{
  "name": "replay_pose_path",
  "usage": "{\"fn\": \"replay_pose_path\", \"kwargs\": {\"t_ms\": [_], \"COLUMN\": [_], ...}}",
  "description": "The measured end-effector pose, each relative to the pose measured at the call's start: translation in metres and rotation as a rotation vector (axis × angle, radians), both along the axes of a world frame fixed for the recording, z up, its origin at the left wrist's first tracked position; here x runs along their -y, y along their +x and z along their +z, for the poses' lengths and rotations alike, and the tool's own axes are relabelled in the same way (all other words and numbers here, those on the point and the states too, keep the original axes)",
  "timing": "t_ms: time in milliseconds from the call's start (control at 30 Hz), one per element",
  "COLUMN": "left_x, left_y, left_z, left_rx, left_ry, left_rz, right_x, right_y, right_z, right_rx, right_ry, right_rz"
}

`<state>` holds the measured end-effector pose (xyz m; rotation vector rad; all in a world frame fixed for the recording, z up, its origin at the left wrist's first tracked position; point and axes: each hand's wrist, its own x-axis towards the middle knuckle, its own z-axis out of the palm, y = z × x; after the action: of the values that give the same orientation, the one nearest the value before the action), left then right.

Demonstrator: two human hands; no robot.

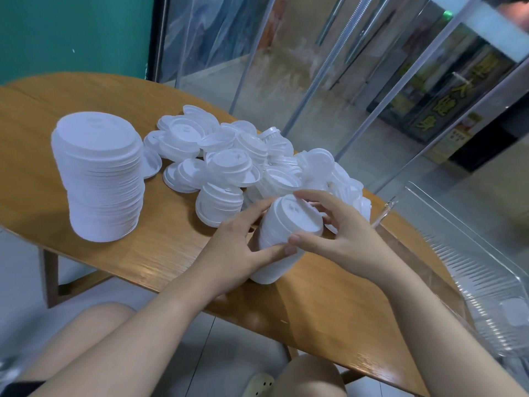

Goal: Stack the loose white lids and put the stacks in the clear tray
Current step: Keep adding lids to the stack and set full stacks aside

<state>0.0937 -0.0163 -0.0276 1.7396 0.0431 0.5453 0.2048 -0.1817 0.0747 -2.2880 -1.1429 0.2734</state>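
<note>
From the head camera, I have a short stack of white lids (pixel 282 239) tilted on the wooden table (pixel 86 265), its base on the tabletop near my edge and its top leaning away toward the loose pile (pixel 243 164). My job at this step, as I judge it, is to seat the top lid squarely and keep the column from fanning out. To do that well I should press evenly around the rim rather than at one spot, keep the lower lids braced so they do not slide, and check that every rim nests before I lift anything toward the clear tray (pixel 469 253) at my right, which holds no lids that I can see.

My left hand (pixel 237 247) wraps the side of the stack, thumb across its near face and fingers curled behind its upper part. My right hand (pixel 337 233) arches over the top, thumb pinching the rim of the uppermost lid, fingers curved around the far side. Both forearms reach in from below, wrists slightly raised.

A tall finished stack (pixel 100 179) stands upright well apart at the left.
</note>
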Motion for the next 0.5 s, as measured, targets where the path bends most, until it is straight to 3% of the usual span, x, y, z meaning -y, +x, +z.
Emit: {"fn": "replay_pose_path", "kwargs": {"t_ms": [133,233,333,500], "left_x": [-0.001,-0.002,-0.002,-0.001], "left_y": [0.001,0.002,0.001,0.001], "left_z": [-0.003,-0.005,-0.006,-0.004], "left_rx": [-0.005,-0.014,-0.024,-0.041], "left_ry": [0.013,0.011,0.010,-0.013], "left_rz": [0.008,0.011,0.014,-0.002], "right_x": [0.003,-0.002,-0.016,-0.050], "right_y": [0.002,0.011,0.040,0.106], "right_z": [0.000,0.008,0.011,-0.017], "right_rx": [-0.019,-0.057,0.054,0.293], "right_ry": [-0.029,0.106,0.189,-0.159], "right_rz": [0.045,0.018,-0.052,0.062]}}
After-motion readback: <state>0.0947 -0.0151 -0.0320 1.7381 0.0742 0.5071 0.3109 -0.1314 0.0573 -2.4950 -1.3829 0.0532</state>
